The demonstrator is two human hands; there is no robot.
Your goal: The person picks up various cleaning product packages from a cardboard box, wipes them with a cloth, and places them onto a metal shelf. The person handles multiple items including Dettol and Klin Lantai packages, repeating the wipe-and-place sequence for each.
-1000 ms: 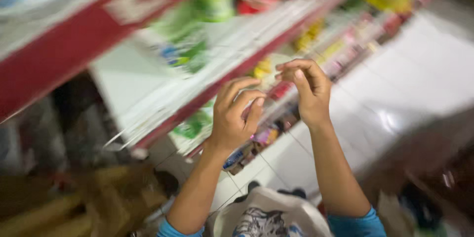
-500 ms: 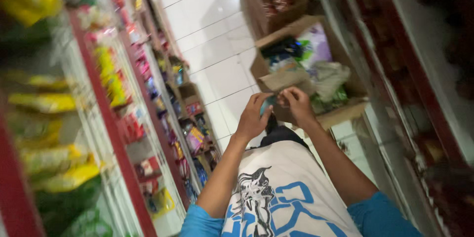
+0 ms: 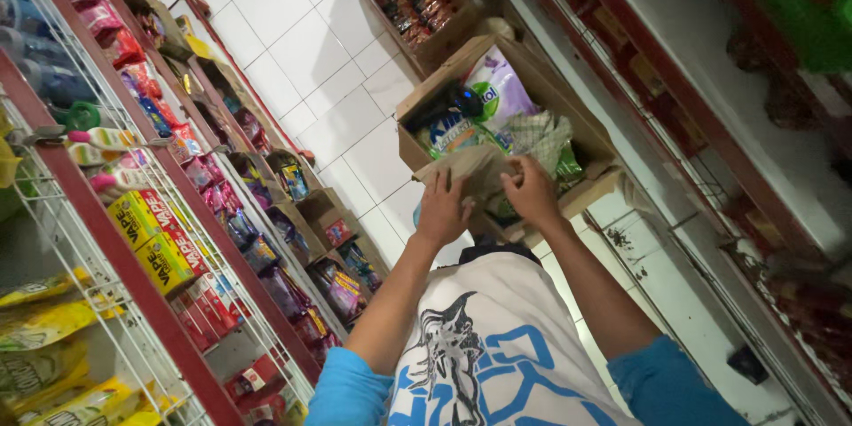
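Note:
I look down an aisle between shop shelves. My left hand [image 3: 444, 209] and my right hand [image 3: 531, 191] are both on a brown cardboard flap [image 3: 477, 169] of an open cardboard box [image 3: 417, 146] in front of me. The left hand's fingers lie over the flap, and the right hand's fingers curl on its edge. The box holds a purple and white pouch [image 3: 499, 89], a dark bottle [image 3: 453, 102] and green packets [image 3: 541, 138]. My white shirt with a blue print [image 3: 497, 355] fills the lower middle.
A red wire shelf rack [image 3: 133, 275] on the left carries yellow boxes, bottles and snack packets. A second open box of packets [image 3: 413, 0] stands farther along the white tiled floor [image 3: 311, 44]. Red-edged shelves [image 3: 710, 124] run along the right.
The view has swung from a shelf down to the aisle floor. My hands have come down from in front of the shelf to the cardboard box.

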